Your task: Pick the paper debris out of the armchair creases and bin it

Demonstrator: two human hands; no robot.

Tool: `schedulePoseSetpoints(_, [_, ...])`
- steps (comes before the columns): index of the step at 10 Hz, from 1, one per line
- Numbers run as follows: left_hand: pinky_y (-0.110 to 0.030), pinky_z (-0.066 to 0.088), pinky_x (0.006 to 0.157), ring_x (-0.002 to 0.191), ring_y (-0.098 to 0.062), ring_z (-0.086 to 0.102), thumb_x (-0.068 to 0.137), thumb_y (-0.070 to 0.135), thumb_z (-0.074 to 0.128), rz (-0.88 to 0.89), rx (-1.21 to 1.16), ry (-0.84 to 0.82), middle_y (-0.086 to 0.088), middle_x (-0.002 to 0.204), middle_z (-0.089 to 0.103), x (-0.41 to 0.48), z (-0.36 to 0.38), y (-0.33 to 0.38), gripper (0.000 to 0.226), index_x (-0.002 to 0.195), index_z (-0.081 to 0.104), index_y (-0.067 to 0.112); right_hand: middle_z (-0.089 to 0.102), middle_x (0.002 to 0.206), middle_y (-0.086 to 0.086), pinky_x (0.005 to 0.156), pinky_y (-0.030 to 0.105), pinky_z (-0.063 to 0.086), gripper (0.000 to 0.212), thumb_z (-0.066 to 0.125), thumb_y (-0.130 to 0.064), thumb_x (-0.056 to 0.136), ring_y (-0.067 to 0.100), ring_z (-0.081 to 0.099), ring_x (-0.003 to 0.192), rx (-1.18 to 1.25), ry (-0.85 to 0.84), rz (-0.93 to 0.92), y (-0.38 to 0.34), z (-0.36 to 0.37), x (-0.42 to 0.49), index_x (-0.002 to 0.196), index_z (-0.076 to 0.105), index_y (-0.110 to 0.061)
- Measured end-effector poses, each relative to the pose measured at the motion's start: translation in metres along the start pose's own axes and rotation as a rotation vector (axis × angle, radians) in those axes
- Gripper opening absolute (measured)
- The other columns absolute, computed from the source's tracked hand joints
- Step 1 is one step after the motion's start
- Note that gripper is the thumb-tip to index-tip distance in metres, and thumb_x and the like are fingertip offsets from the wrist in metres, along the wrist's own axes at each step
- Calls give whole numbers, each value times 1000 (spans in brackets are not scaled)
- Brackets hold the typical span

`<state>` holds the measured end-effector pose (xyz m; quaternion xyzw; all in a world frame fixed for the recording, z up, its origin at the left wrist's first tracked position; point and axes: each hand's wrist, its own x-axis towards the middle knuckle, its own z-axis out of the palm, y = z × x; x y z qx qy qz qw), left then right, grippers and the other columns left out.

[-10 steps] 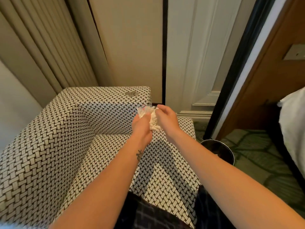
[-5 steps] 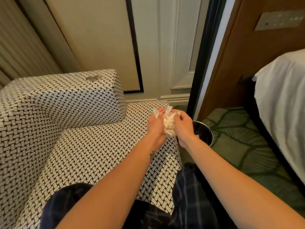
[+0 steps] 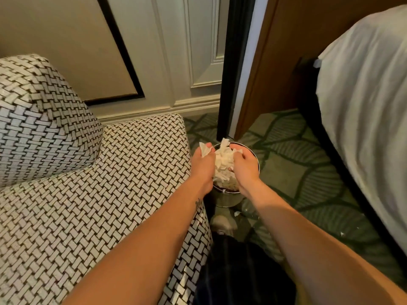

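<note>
- In the last second my two hands have travelled from above the seat of the armchair to the right, and the crumpled paper has come with them.
- My left hand and my right hand both have the fingers curled round the paper debris and squeeze it between them. Nothing is let go yet.
- The wad hangs directly over the open mouth of the bin, which stands on the carpet just beside the front corner of the armchair.
- I judge this handful as almost finished: it is gathered and carried, and only the drop is left, so I need only to open my fingers.
- The seat and the one crease that I can see show no paper. The other creases are out of view, so I cannot tell if more is left there.
- A few white bits lie on the carpet near the bin. I think these must be picked up also.
</note>
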<state>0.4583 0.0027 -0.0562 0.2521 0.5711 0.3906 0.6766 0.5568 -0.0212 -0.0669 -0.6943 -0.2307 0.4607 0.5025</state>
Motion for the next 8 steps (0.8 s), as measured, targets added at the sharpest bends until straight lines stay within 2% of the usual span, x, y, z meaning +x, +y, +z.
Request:
schedulePoseSetpoints(1, [-33,61,75,98,-22,71,101,8,50,-26,49,19,-6,107,70,28,8,-12,23,106,59,28,70,118,2,86,30,57,35,40,-11,103,16,67,106,18,0,26,13,-1,25,119,68,-23])
schedulePoseSetpoints(2, [-37,61,81,104,-27,71,95,1,47,-25,77,-12,-13,115,70,52,16,-25,34,125,57,15,71,117,3,94,39,57,36,38,-9,103,21,67,109,10,-4,57,26,1,47,120,67,-23])
schedulePoseSetpoints(3, [-39,58,89,110,-25,66,96,1,46,-43,124,-14,-10,124,65,67,26,-34,48,141,48,16,69,122,5,97,39,56,41,38,-7,102,21,66,108,-29,6,102,35,-2,67,129,64,-24])
schedulePoseSetpoints(4, [-36,55,83,113,-27,63,98,5,44,-108,122,-69,-12,132,61,77,28,-40,50,147,41,16,65,120,0,89,29,56,44,37,-6,103,14,63,100,-35,-18,159,42,-6,79,143,54,-18])
schedulePoseSetpoints(5, [-36,49,89,124,-28,56,98,9,47,-165,92,-62,-11,148,49,83,26,-44,62,157,29,22,55,142,0,108,41,49,48,39,-8,103,19,57,123,-115,-25,165,52,-6,86,149,49,-20])
schedulePoseSetpoints(6, [-36,34,99,144,-28,35,101,12,49,-190,115,-51,-8,161,32,79,29,-43,67,160,21,25,52,148,2,112,47,45,50,40,-8,100,24,55,130,-154,-12,162,59,-9,85,147,51,-21])
schedulePoseSetpoints(7, [-30,31,93,142,-22,36,104,13,46,-181,105,-60,-7,160,33,68,27,-39,61,160,22,20,60,125,-2,106,42,50,45,39,-7,103,14,63,98,-131,-17,184,54,-10,72,145,53,-17])
schedulePoseSetpoints(8, [-29,35,93,124,-17,45,104,15,45,-169,56,-54,-8,154,41,54,19,-36,57,158,27,18,58,134,2,105,41,51,40,41,-9,106,4,57,91,-69,-65,162,45,-4,60,143,55,-14])
